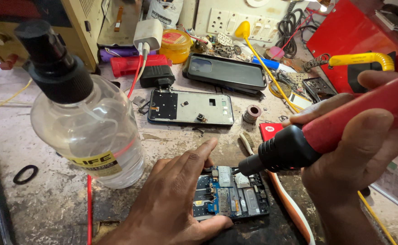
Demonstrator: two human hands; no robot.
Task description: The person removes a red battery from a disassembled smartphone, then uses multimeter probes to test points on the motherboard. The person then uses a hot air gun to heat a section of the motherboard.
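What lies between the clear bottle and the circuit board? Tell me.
In the head view, the left hand lies between the clear bottle and the circuit board, its grip pinning the board's left edge on the worn benchtop.

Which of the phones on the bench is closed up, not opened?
The black phone at the back, camera side up; the phone frame and circuit board lie bare.

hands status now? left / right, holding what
Left hand: open, fingers spread, pressing down on the phone circuit board.
Right hand: closed around the red and black hot-air tool, nozzle at the board.
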